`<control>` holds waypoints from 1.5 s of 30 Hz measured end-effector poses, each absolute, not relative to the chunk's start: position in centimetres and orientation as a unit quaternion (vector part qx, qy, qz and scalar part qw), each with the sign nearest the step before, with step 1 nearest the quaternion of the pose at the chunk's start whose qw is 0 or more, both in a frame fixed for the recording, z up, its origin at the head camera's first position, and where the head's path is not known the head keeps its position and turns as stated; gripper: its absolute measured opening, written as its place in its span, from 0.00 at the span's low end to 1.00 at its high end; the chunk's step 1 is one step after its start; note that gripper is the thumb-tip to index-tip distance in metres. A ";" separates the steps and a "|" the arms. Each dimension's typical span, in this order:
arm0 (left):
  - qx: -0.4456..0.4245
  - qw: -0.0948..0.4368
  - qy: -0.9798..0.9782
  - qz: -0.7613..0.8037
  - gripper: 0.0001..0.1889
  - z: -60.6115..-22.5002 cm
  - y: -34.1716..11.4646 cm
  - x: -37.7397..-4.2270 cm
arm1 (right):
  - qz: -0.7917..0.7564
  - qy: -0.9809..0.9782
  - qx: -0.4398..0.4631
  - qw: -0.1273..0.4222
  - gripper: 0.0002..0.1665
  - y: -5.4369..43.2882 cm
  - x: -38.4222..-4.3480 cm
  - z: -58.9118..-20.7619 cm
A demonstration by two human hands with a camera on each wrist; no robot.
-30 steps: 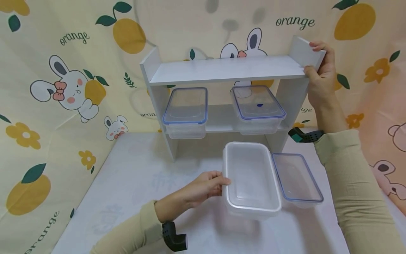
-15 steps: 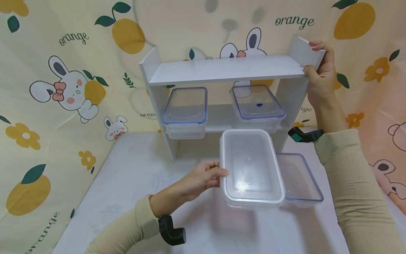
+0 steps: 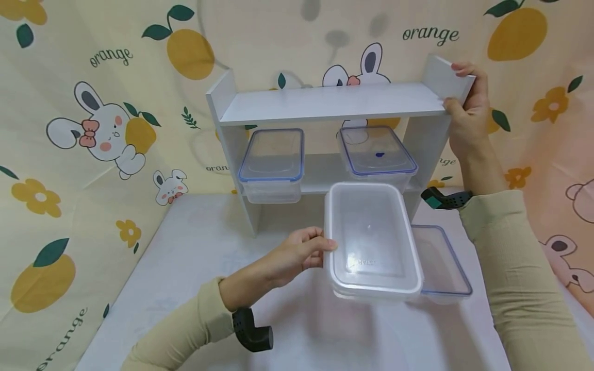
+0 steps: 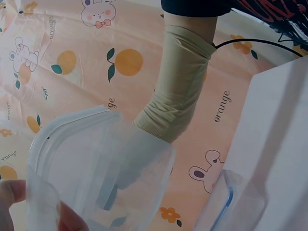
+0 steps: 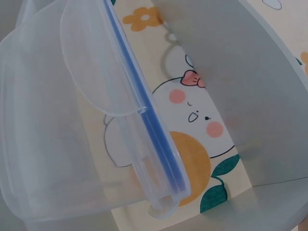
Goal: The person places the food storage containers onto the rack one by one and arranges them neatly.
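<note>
Two hands busy: L hand (image 3: 301,252) pinches a translucent box (image 3: 371,237) by its L edge, R hand (image 3: 468,113) grips R end of the shelf unit (image 3: 334,100). Box is higher vs 1 s ago, now before the unit's lower R, partly hiding the shelved box (image 3: 378,149) & tabletop box (image 3: 443,263); prob. mid-carry, not set down.

Gripped by the left hand (image 3: 301,252), the food container (image 3: 373,234) is smooth, milky plastic, glossy where light strikes. Just behind that grip, the sleeve (image 3: 178,327) is matt cloth. Gripped by the right hand (image 3: 471,121), the shelf unit (image 3: 334,101) is smooth board with a soft sheen.
</note>
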State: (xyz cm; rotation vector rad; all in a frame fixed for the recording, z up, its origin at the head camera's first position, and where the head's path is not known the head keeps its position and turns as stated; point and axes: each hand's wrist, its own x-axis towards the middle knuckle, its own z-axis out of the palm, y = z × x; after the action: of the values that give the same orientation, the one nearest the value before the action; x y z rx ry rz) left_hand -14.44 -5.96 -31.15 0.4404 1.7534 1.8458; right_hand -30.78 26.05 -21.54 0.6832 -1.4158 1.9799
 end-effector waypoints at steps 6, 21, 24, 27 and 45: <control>0.176 0.269 0.656 0.683 0.32 -30.4 -5.9 -14.6 | 0.749 -0.529 0.262 0.300 0.28 26.0 -30.8 -21.5; 0.187 0.243 0.630 0.713 0.35 -28.5 -5.5 -15.2 | 0.740 -0.542 0.249 0.311 0.28 26.1 -30.7 -21.6; 0.180 0.240 0.628 0.718 0.32 -28.1 -5.4 -15.2 | 0.741 -0.542 0.249 0.310 0.28 26.1 -30.7 -21.6; 0.181 0.238 0.626 0.720 0.30 -27.8 -5.3 -15.3 | 0.743 -0.537 0.253 0.308 0.28 26.0 -30.7 -21.5; 0.186 0.207 0.602 0.748 0.31 -24.8 -5.4 -16.4 | 0.751 -0.520 0.269 0.307 0.28 25.9 -31.0 -21.5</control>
State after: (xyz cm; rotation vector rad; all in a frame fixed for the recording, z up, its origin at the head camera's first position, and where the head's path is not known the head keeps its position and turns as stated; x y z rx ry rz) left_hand -16.44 -5.40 -24.76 0.5184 1.6778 2.0843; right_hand -30.98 25.95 -21.52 0.7104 -1.3746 1.9856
